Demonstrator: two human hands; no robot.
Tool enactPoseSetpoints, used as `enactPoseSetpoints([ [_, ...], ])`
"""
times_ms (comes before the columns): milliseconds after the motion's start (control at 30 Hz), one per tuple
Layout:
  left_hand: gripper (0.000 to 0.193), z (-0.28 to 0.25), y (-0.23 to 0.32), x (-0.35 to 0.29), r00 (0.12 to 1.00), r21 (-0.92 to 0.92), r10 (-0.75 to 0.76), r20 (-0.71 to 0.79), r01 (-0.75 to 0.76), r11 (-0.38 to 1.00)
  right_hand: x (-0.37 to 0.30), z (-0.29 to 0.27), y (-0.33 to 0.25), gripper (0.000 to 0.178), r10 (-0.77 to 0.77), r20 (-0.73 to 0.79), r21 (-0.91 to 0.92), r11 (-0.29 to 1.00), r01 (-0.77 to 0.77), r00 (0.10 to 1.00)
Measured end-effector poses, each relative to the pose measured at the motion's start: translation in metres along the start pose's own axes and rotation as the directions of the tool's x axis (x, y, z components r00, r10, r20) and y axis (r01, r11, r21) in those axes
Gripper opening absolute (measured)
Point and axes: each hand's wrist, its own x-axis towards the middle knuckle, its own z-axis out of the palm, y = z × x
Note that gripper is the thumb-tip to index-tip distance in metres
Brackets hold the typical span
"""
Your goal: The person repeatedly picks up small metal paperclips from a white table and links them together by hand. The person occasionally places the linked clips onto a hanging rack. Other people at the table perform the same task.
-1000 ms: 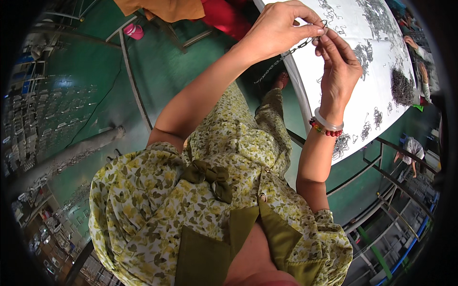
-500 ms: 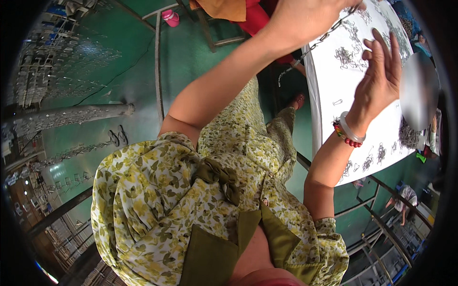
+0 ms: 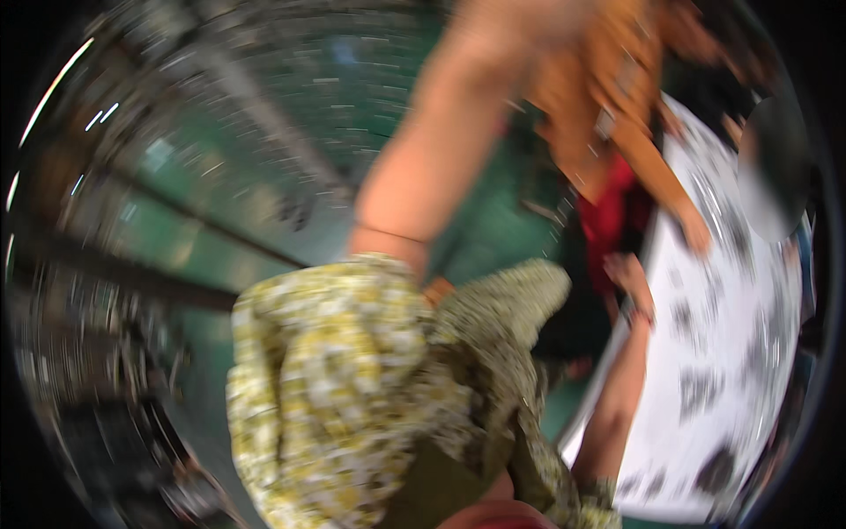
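My left arm is stretched out toward the far side, and motion smears my left hand [image 3: 551, 19] at the top edge. Its fingers cannot be made out, nor whether it still has the chain. A faint, broken line of links [image 3: 555, 227] seems to hang below and to the right of that forearm. My right hand [image 3: 627, 273] is by the left edge of the white-covered table [image 3: 656, 432], its blurred fingers apparently apart and nothing visible in them. Dark clusters of small pieces [image 3: 701, 388], too blurred to name, lie scattered over the white cover.
Beyond my right hand stands a person in an orange-brown top [image 3: 604, 97], one hand [image 3: 696, 234] over the table. Green floor [image 3: 203, 247] shows at the left, crossed by a dark bar [image 3: 132, 273]. Blurred racks or shelving [image 3: 70, 344] fill the far left.
The whole view has swung and blurred. My left arm reaches farther out, my right hand has lowered toward the table's edge, and the person in orange-brown shows more fully.
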Motion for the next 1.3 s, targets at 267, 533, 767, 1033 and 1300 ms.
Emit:
enactPoseSetpoints([
  [267,0.017,-0.082,0.039,-0.016,0.987,0.266,0.073,-0.143,-0.033,0.963,0.012,-0.019,0.036,0.022,0.196,-0.149,-0.187,0.957,-0.222,0.969],
  [533,0.015,-0.126,0.169,-0.025,0.844,0.680,0.383,-0.374,-0.031,0.733,0.025,-0.042,0.006,0.020,0.078,-0.278,-0.308,0.937,-0.165,0.957],
  [767,0.022,-0.182,0.232,-0.038,0.667,0.902,0.674,-0.318,-0.007,0.432,0.017,-0.034,-0.008,0.018,0.066,-0.304,-0.264,0.953,-0.150,0.951],
  [1033,0.013,-0.229,0.260,-0.018,0.410,0.982,0.893,-0.184,0.049,0.180,0.016,-0.034,-0.013,0.017,0.049,-0.329,-0.263,0.955,-0.141,0.943],
  [1300,0.018,-0.253,0.281,0.015,0.332,0.973,0.943,-0.034,0.227,-0.045,0.018,-0.037,-0.003,0.018,0.066,-0.340,-0.221,0.964,-0.148,0.938],
])
